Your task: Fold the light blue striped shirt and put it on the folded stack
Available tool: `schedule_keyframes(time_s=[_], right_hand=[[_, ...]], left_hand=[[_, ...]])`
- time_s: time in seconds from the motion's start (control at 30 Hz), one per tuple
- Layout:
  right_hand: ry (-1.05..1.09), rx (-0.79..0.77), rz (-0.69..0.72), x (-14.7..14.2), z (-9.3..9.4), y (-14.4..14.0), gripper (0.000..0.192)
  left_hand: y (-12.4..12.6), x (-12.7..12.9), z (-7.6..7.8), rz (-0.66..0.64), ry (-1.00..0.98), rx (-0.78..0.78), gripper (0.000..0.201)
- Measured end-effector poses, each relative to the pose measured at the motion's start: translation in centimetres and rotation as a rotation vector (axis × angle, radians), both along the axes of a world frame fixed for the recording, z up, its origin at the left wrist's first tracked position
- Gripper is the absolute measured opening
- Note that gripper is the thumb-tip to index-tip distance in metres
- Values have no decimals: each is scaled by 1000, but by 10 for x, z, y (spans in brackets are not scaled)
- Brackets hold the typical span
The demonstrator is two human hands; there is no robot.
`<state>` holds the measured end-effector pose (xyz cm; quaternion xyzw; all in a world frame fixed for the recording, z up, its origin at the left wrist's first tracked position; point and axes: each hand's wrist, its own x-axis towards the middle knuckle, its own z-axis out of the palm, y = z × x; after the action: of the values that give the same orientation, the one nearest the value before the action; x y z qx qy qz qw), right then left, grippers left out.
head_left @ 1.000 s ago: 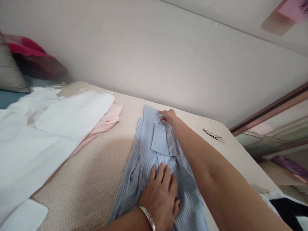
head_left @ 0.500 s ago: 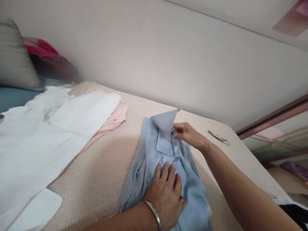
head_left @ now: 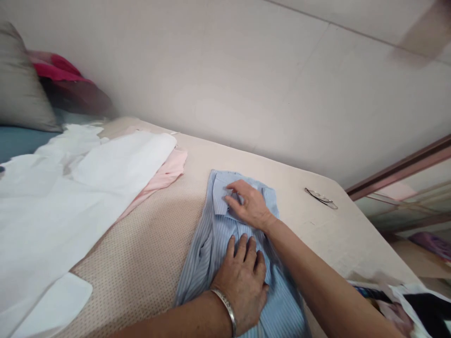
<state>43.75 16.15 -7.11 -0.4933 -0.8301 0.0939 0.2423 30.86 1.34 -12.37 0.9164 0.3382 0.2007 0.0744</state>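
A blue-and-white striped shirt (head_left: 282, 305) lies folded lengthwise on the bed, its collar end away from me. My left hand (head_left: 241, 281), with a silver bangle at the wrist, rests flat on the middle of it with fingers spread. Over the collar (head_left: 220, 195) is my right hand (head_left: 248, 204), thumb and forefinger apart and curved, nothing visible between them. The collar lies flat, its right part covered by that hand. Whether the right hand's other fingers touch the cloth I cannot tell.
White garments (head_left: 95, 188) lie spread at the left, over a pink garment (head_left: 169, 171). Eyeglasses (head_left: 320, 198) sit at the right near the wall (head_left: 218, 84). A grey pillow (head_left: 21, 80) stands at the far left. More clothes (head_left: 428, 310) show at the lower right.
The raised collar flap is down flat on the shirt. My right hand has let go of it and moved left across the collar. My left hand has stayed in place.
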Motion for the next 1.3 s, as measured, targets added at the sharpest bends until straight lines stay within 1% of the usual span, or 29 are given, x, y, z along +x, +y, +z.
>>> schedule_keyframes(time_s=[0.07,0.1,0.17,0.2,0.23,0.27,0.33,0.37,0.43,0.47,0.53,0.57,0.67,0.7,0.73,0.77,0.83,0.87,0.9,0.93,1.0,1.13,1.23,1.3], right_hand=[[-238,-29,53,-12,2,-5,15],[-325,-51,37,-15,6,-8,12],[-392,-57,-31,-19,18,-12,14],[-393,-52,-36,-21,24,-14,14],[-393,-47,-9,-23,29,-17,16],[-404,-47,39,-26,32,-20,22],[-472,-63,122,-32,32,-25,34],[-516,-71,127,-35,29,-26,33],[-561,-80,60,-37,21,-26,23],[-544,-82,4,-36,17,-24,19],[-439,-76,-79,-29,14,-21,18],[-372,-71,-81,-25,14,-20,18],[-183,-65,-21,-7,20,-21,19],[-126,-64,-48,-1,22,-23,20],[-81,-56,-128,5,23,-25,23],[-54,-48,-248,11,24,-26,25],[-72,-62,-488,21,22,-30,25],[-107,-93,-571,24,19,-31,23],[-138,-137,-618,27,15,-32,21],[-151,-186,-630,29,11,-33,21],[-102,-259,-611,29,1,-32,23],[86,-301,-624,25,-14,-27,26],[119,-355,-600,25,-18,-21,22],[130,-363,-575,28,-17,-18,17]], left_hand=[[0,0,-1,3,5,-3,60],[0,0,-1,3,6,-2,60],[-1,0,-1,-1,8,0,61],[-1,0,-1,-2,9,2,61],[-1,0,-1,-3,12,2,61],[-1,0,0,-1,15,-1,61],[0,0,1,5,22,-13,61],[0,0,2,8,23,-19,61],[0,0,2,8,23,-29,61],[0,0,2,4,22,-30,61],[0,-1,2,-7,21,-27,61],[0,-1,1,-11,19,-25,61],[0,0,0,-3,9,-27,61],[-1,0,0,0,6,-31,61],[-1,0,0,0,3,-34,61],[-1,0,0,-2,-2,-37,61],[-1,0,1,-6,-8,-41,61],[-1,0,2,-7,-10,-43,61],[0,0,2,-6,-13,-45,61],[0,0,2,-5,-13,-47,61],[0,0,2,-4,-11,-51,61],[0,1,1,0,-8,-51,61],[0,1,1,2,-9,-47,61],[0,1,2,1,-7,-47,61]])
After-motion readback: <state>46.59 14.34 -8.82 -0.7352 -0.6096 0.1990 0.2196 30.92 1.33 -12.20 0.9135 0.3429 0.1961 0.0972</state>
